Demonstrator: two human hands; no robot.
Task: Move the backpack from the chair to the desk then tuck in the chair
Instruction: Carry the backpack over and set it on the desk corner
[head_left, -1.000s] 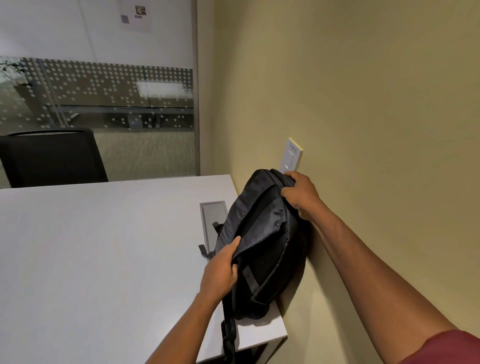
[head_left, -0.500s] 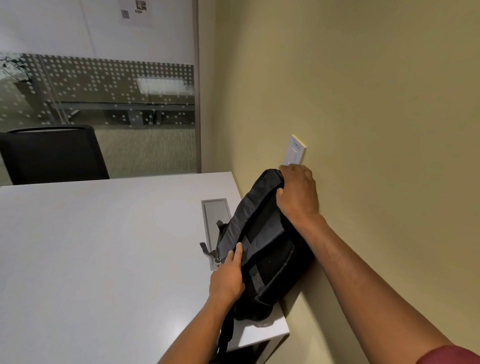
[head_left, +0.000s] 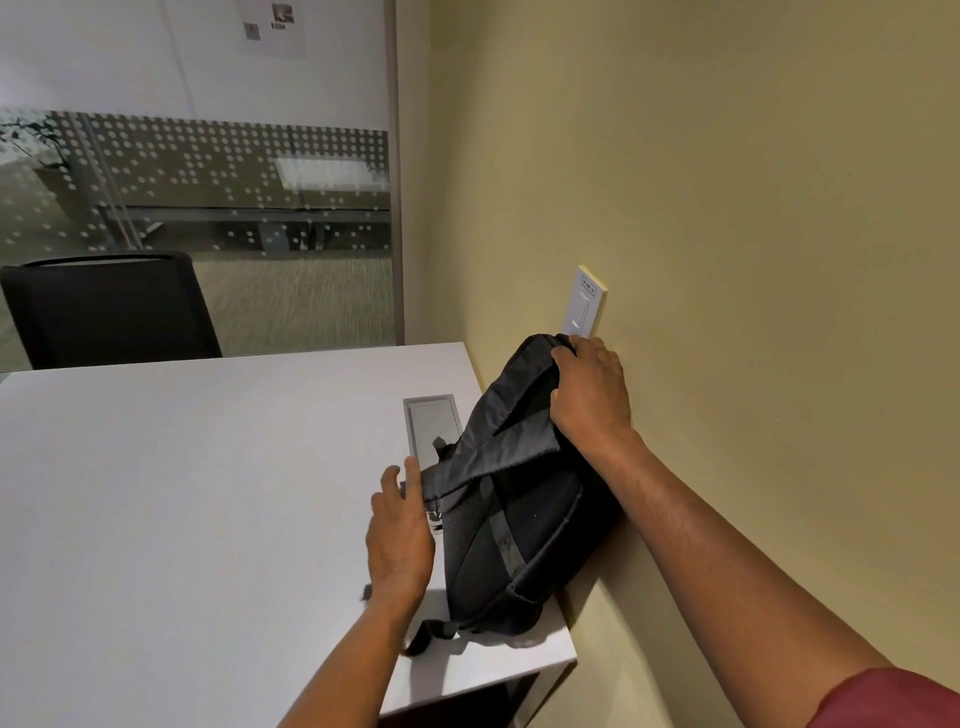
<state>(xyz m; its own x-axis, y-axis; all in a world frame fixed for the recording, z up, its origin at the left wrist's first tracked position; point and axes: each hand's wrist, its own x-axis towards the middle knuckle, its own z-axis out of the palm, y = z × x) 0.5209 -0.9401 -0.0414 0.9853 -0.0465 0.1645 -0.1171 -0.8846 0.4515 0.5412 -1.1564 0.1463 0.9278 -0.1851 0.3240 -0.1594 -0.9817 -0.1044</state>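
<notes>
The black backpack (head_left: 519, 499) lies on the white desk (head_left: 182, 493) at its right end, tilted with its back against the yellow-green wall (head_left: 727, 208) and its base close to the desk's front right corner. Its top reaches up to the lower edge of a white wall switch plate (head_left: 589, 301). One loose strap end (head_left: 421, 639) trails on the desktop near the front edge.

The right hand (head_left: 589, 395) is clamped over the top of the backpack, fingers curled around the upper fabric, with the knuckles just beside the wall. The left hand (head_left: 402, 535) is beside the backpack's left flank with its fingers spread and released; the fingertips are at the grey shoulder strap (head_left: 498, 452), though whether they touch it cannot be told.

Behind the strap, a grey rectangular cable hatch (head_left: 431, 426) is set flush in the desktop, and the backpack covers its near end. To the left of the hands the desk surface stretches wide and bare. A black chair back (head_left: 109, 312) stands at the desk's far edge, in front of a glass partition with a dotted band (head_left: 234, 171). The near right corner of the desk ends just short of the wall, with a dark gap below it.
</notes>
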